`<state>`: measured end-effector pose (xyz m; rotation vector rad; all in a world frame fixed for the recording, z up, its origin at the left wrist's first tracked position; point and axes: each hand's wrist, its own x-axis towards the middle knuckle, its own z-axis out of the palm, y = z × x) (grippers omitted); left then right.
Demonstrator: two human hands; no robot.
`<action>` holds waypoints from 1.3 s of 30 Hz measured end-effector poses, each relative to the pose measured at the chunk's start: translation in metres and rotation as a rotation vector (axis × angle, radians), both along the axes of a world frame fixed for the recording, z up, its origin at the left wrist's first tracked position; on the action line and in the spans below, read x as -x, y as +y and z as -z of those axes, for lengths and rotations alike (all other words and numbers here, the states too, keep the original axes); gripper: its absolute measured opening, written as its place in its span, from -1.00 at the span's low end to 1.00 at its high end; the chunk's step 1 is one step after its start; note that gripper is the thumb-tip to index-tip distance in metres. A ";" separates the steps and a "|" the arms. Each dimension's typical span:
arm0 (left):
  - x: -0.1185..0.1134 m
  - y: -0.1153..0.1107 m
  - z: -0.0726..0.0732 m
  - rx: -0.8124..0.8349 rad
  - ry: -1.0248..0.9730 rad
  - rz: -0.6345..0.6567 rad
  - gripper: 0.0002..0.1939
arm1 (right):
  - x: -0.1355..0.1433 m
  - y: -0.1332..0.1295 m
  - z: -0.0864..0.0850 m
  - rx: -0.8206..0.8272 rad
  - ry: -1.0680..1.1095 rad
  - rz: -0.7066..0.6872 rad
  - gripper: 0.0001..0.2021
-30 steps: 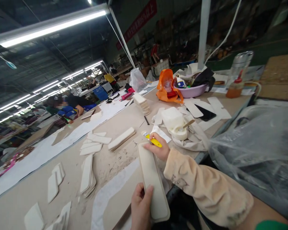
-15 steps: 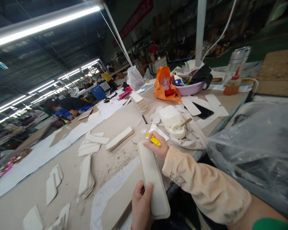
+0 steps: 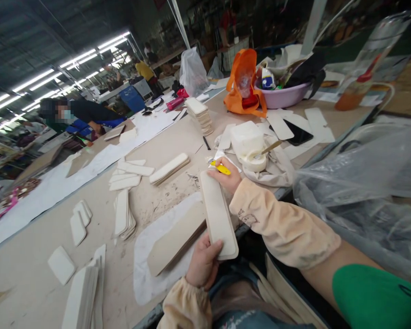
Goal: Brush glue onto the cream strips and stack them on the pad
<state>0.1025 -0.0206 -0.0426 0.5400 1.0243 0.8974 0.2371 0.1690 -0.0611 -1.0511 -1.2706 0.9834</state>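
Observation:
My left hand (image 3: 205, 259) grips the near end of a long cream panel (image 3: 219, 214) with rounded corners, thumb on top. The panel is tilted up over the table's front edge. At its far end is my right hand (image 3: 229, 174), closed around a small yellow-handled brush (image 3: 221, 168), its fingertips touching the panel. The brush's pale tip points left and is hard to make out. Just beyond, a white plastic tub (image 3: 248, 139) and a small pot (image 3: 255, 162) with a flat stick (image 3: 271, 147) in it sit on crumpled cloth. Under the panel's left side lies a beige stack (image 3: 176, 237) on white paper.
Stacks of cream strips (image 3: 123, 214) are spread over the table's left side, with another stack (image 3: 200, 114) farther back. An orange bag (image 3: 243, 84), lilac basin (image 3: 284, 96), phone (image 3: 298, 132) and amber bottle (image 3: 352, 93) stand behind. Clear plastic (image 3: 349, 187) hangs at right. A co-worker (image 3: 85, 114) leans over the table.
The camera view has tipped downward, so the table things sit higher. Both hands keep hold of the panel and brush; more of my left sleeve shows.

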 end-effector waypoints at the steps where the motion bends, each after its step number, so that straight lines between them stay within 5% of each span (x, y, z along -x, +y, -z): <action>1: 0.000 0.000 0.000 -0.001 -0.007 0.002 -0.54 | 0.000 0.000 0.000 -0.015 0.004 0.011 -0.69; 16: 0.005 -0.006 -0.005 -0.005 0.038 -0.028 -0.54 | -0.004 -0.006 -0.012 -0.045 -0.021 -0.018 -0.70; 24: 0.079 0.010 -0.038 -0.079 0.418 -0.245 -0.64 | -0.013 -0.002 -0.012 -0.052 0.076 -0.083 -0.66; 31: 0.158 0.077 -0.052 -0.088 0.470 -0.368 -0.51 | 0.004 0.008 0.005 -0.059 -0.142 -0.085 -0.70; 39: 0.212 0.199 -0.036 -0.249 0.753 -0.478 -0.53 | 0.055 0.106 -0.001 -0.151 -0.414 0.012 -0.76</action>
